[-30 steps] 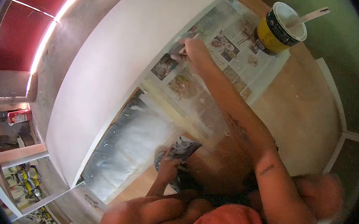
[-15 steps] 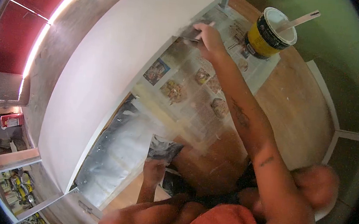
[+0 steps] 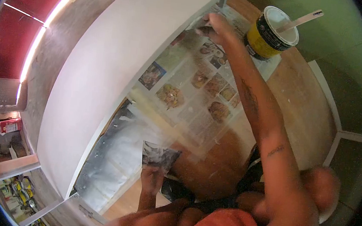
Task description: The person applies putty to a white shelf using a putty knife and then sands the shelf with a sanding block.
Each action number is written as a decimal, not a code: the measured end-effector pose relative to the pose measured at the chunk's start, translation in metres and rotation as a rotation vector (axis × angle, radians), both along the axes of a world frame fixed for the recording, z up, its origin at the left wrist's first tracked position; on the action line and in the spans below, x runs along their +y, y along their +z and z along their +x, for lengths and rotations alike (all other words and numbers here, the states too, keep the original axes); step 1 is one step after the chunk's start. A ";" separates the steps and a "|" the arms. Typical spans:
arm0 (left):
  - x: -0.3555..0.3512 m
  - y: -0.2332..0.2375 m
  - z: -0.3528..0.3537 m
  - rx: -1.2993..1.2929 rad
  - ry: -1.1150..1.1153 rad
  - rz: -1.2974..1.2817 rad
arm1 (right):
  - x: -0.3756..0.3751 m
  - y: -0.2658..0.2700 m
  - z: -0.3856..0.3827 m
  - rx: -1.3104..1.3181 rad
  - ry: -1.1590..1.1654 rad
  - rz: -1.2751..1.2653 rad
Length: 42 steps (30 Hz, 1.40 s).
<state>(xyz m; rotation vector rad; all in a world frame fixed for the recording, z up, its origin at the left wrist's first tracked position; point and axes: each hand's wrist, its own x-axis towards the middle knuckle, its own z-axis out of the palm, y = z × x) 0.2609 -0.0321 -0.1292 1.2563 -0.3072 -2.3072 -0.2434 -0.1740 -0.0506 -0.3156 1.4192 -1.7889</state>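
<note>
In the lower middle of the head view, my left hand (image 3: 152, 178) is closed on the lower edge of a piece of printed paper (image 3: 159, 155), grey and black, held over the newspaper-covered floor. My right arm reaches far out to the top. There my right hand (image 3: 219, 26), blurred by motion, is closed close beside the lower edge of a long white panel (image 3: 108, 49). A small dark flat thing (image 3: 204, 30) shows at its fingers; I cannot tell what it is. Newspaper sheets (image 3: 184, 83) lie beneath the hand.
A black and yellow paint bucket (image 3: 264, 39) with a pale stirring stick (image 3: 301, 21) stands on the newspaper at upper right. A silvery sheet (image 3: 116, 154) lies along the panel. A red container (image 3: 9, 126) and yellow-handled tools (image 3: 25, 189) are at far left.
My right hand has shifted slightly up and right, away from the panel's edge. My left hand and the printed paper have moved slightly down and left.
</note>
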 end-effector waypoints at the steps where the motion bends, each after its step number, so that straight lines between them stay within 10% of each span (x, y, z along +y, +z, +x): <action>1: -0.003 0.017 -0.014 0.004 0.002 -0.014 | -0.003 0.003 0.000 0.015 -0.062 -0.037; 7: -0.008 0.021 -0.012 -0.029 0.052 0.044 | -0.001 -0.024 -0.081 0.144 0.148 0.052; 11: -0.009 0.009 -0.003 0.054 0.011 0.074 | -0.004 -0.002 -0.051 0.152 -0.102 -0.002; 14: -0.011 0.015 -0.006 0.086 -0.011 0.120 | -0.059 -0.134 -0.202 0.945 0.175 -0.130; 17: -0.016 0.036 -0.030 0.153 0.006 0.130 | 0.002 -0.003 -0.126 0.271 0.147 0.132; 21: -0.016 0.034 -0.036 0.151 -0.064 0.155 | -0.060 -0.044 -0.180 0.634 -0.153 0.540; 25: -0.021 0.038 -0.046 0.147 -0.148 0.212 | -0.045 -0.039 -0.205 0.145 0.066 -0.009; 29: -0.045 0.059 -0.091 0.220 -0.172 0.079 | 0.042 0.037 -0.077 0.830 0.050 0.467; 31: -0.060 0.073 -0.115 0.202 -0.122 0.036 | 0.065 0.036 -0.003 1.040 0.104 -0.095; 32: -0.069 0.083 -0.129 0.195 -0.067 -0.004 | 0.084 0.066 0.059 0.772 0.218 -0.094; 36: -0.090 0.095 -0.135 0.220 -0.027 -0.158 | 0.116 0.098 0.167 1.228 0.584 -0.610; 37: -0.095 0.097 -0.133 0.237 -0.037 -0.209 | 0.118 0.087 0.180 1.203 0.595 -0.731; 39: -0.101 0.105 -0.135 0.270 -0.055 -0.307 | 0.121 0.099 0.185 0.589 0.926 -0.101; 42: -0.097 0.131 -0.142 0.198 0.035 -0.438 | 0.103 0.019 0.160 1.486 0.486 -0.170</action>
